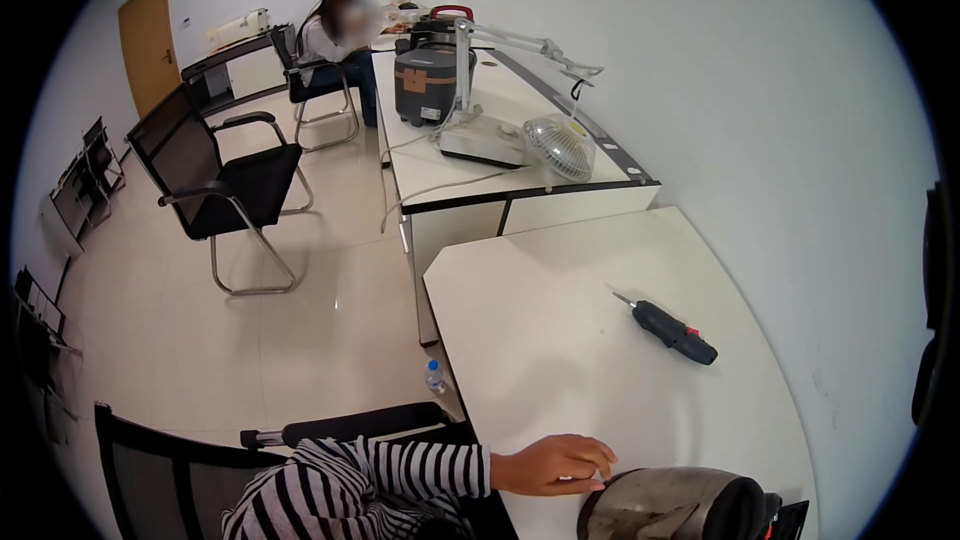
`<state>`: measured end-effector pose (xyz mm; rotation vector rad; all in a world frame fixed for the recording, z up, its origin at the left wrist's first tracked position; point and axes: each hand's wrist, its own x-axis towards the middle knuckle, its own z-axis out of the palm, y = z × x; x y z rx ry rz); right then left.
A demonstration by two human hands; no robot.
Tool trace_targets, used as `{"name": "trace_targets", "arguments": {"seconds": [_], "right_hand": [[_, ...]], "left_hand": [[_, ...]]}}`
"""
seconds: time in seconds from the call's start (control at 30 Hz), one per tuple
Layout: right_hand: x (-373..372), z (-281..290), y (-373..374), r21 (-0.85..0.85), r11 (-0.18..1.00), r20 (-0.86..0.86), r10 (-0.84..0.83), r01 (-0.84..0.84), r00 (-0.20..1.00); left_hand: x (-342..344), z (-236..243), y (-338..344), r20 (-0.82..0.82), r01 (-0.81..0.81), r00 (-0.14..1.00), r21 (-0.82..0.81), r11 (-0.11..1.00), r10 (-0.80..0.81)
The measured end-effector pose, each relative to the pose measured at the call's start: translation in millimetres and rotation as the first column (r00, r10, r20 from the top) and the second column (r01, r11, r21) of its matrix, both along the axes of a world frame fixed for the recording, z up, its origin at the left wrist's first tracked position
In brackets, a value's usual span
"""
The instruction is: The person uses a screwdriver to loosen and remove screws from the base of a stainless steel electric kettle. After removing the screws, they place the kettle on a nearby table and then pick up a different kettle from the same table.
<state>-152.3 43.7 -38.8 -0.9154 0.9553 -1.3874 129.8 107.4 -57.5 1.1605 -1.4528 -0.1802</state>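
Hand on the kettle at the near edge of the white table

Closest in, the left hand (553,464), coming out of a black-and-white striped sleeve (400,472), sits with its fingers curled loosely and the fingertips (598,483) touching the rim of a steel kettle (672,505), which rests at the very near edge of the white table (560,340); it's a touch, not really a full grab as far as I can see. The right hand isn't in the shot at all. Further up the table lies a black electric screwdriver (672,331), well apart from the kettle, tip pointing away to the left. On the floor beside the table stands a small water bottle (434,377). Beyond that, a second desk carries a small fan (560,146) and a dark rice cooker (428,83), with a black office chair (225,190) off to the left and a person seated at the far end.
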Motion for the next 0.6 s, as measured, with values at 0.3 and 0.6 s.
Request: {"name": "trace_targets", "arguments": {"seconds": [0.3, 0.6], "right_hand": [[6, -13, 46, -0.464, 0.878, 0.11, 0.185, -0.114, 0.977], [37, 17, 98, -0.475, 0.78, 0.353, 0.593, -0.408, 0.723]], "left_hand": [[-65, 17, 28, 0.223, 0.006, 0.974, -0.242, 0.97, 0.049], [-49, 5, 51, 0.305, -0.184, 0.928, -0.124, 0.975, 0.214]]}}
